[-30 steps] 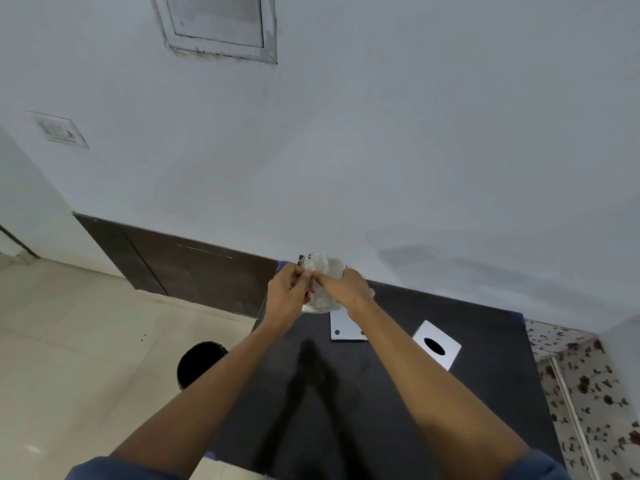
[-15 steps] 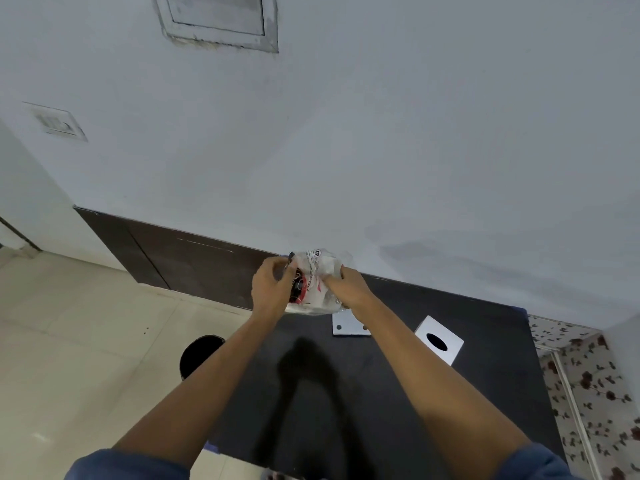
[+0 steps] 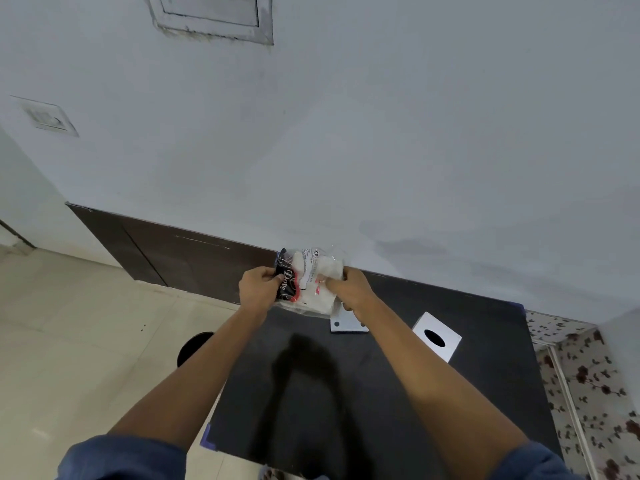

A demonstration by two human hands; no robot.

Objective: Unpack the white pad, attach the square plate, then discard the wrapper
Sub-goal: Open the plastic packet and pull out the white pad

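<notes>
Hidden or unclear: the white pad (image 3: 320,271) shows only as a pale, soft mass through the clear wrapper (image 3: 306,284); its outline cannot be made out.
Cut off: the square plate (image 3: 346,325) lies partly under the right hand, with only its near edge and two small holes in view.
Small print: the wrapper's white label text is too small to read; a black and red card insert at its left end carries curly white lettering.
Left hand (image 3: 258,289): fingers curled, pinching the wrapper's left end at the black insert.
Right hand (image 3: 351,289): fingers curled round the wrapper's right end; the fingertips are hidden behind the plastic.
Wrapper: thin, crinkled, glossy plastic, held up between both hands above the far edge of the table (image 3: 485,393), close to the wall.
Table: matte black, flat top, with the arms' shadow across it.
Square plate material: pale, flat, metal-looking, resting on the table just below the wrapper.
White block (image 3: 437,336): square, with a dark oval hole in its top, on the table right of the plate and apart from it.
Floor: glossy cream tiles, with a round black object (image 3: 194,346) beside the table's left edge, partly hidden by the left forearm.
</notes>
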